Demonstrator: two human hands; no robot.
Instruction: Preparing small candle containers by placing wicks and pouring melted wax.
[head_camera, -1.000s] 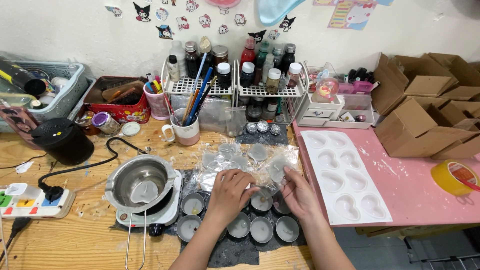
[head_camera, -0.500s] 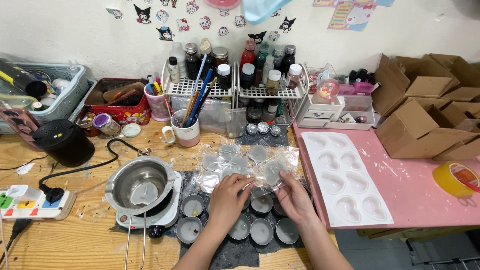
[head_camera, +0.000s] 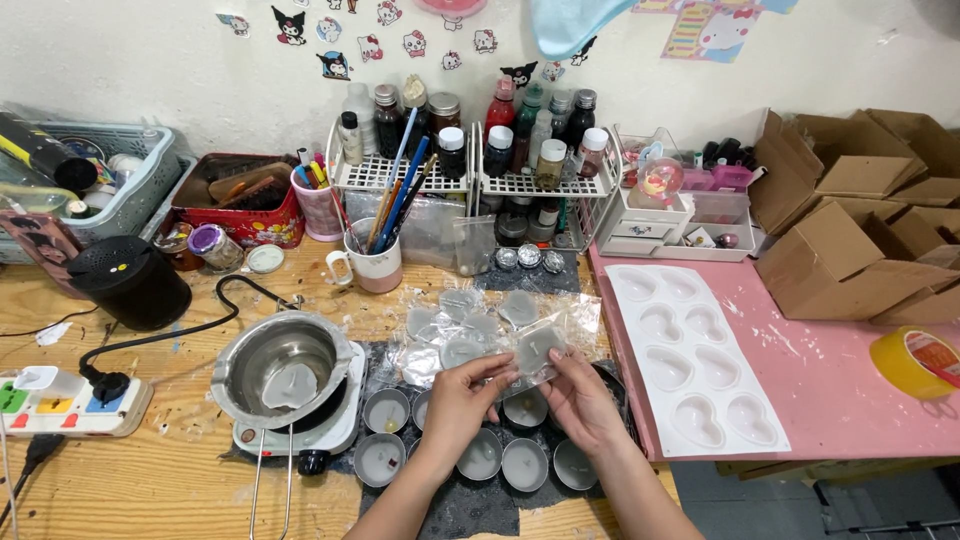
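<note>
Far left: power strip (head_camera: 70, 405) near the wooden surface (head_camera: 130, 480) edge, cable crossing open wood. Beside it, metal melting pot (head_camera: 285, 368) on a small hotplate, handle cut off by the bottom edge. Centre: left hand (head_camera: 462, 400) and right hand (head_camera: 578, 395), both pinched on a heart-shaped wax piece in clear wrap (head_camera: 540, 350), held between them above round tins (head_camera: 470, 455), some hidden under the palms. Right: white heart mould (head_camera: 695, 360) on the pink surface (head_camera: 850, 390), bare room beyond it up to the tape roll (head_camera: 915, 362).
</note>
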